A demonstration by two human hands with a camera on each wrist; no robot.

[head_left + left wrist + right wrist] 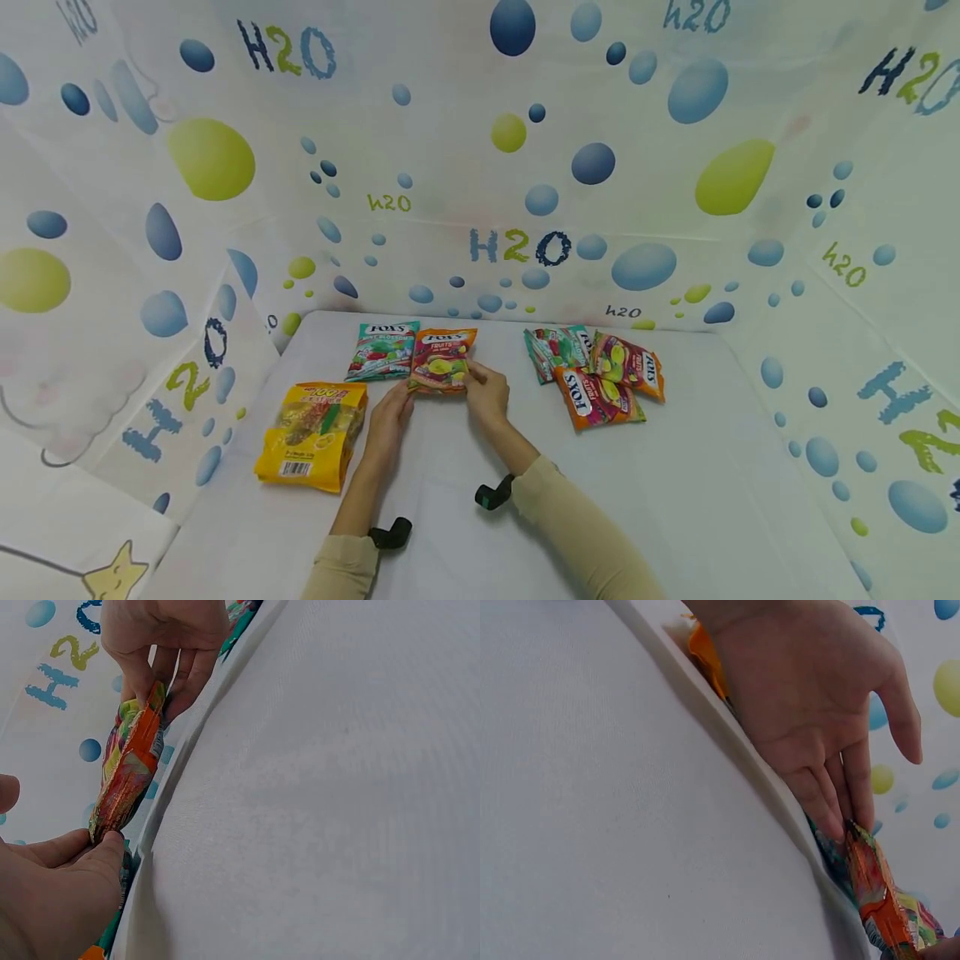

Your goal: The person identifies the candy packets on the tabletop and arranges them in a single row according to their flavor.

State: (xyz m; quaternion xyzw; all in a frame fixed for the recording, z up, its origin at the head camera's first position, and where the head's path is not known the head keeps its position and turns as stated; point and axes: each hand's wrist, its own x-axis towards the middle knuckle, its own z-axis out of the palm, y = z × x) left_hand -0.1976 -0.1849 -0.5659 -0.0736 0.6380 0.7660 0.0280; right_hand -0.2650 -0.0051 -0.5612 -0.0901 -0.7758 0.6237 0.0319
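Observation:
An orange Fox's fruits candy bag (pixel 441 358) lies between both hands near the back of the table. My right hand (pixel 487 396) pinches its right edge; in the left wrist view the fingers (pixel 184 682) bend around that end. At its lower left corner is my left hand (pixel 390 421), with fairly straight fingers (pixel 861 784) touching the corner and the thumb held apart in the right wrist view. Immediately left of this bag lies a teal Fox's bag (pixel 382 352), its edge against the orange one.
A large yellow candy bag (pixel 313 437) lies left of the left forearm. Over on the right, a teal bag (pixel 555 350) and two orange Fox's bags (pixel 596 400) overlap in a loose pile. A patterned white curtain (pixel 450 150) rises behind the white table (pixel 675 500).

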